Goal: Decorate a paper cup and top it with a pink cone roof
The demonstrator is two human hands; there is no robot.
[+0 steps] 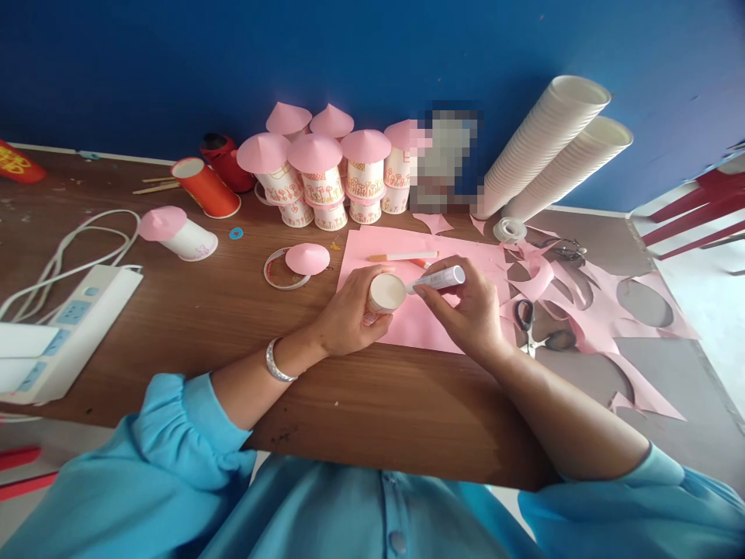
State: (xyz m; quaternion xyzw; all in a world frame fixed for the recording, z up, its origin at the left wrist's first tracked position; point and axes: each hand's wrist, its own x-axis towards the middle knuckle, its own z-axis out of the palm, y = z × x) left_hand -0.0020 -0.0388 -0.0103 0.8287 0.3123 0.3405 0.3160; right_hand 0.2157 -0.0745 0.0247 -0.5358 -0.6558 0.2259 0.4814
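Head view: a small paper cup (387, 293) lies on its side in the left hand (349, 314), flat white end facing up. The fingers curl closed around its wall, thumb on top. The right hand (469, 310) pinches a white glue stick (442, 277) between thumb and fingers, and the stick's tip touches the edge of the cup's white end. Both hands hover over a pink paper sheet (419, 322) on the wooden table (203, 318). A pencil (401, 256) lies on that sheet just beyond the cup. A loose pink cone (306, 258) sits to the left. Scissors (525, 314) lie among pink scraps (605, 310) to the right. Farther back, cups topped with pink cones (323, 175) stand clustered by the blue wall, beside two leaning stacks of white cups (547, 147). A power strip (70, 326) rests at far left.
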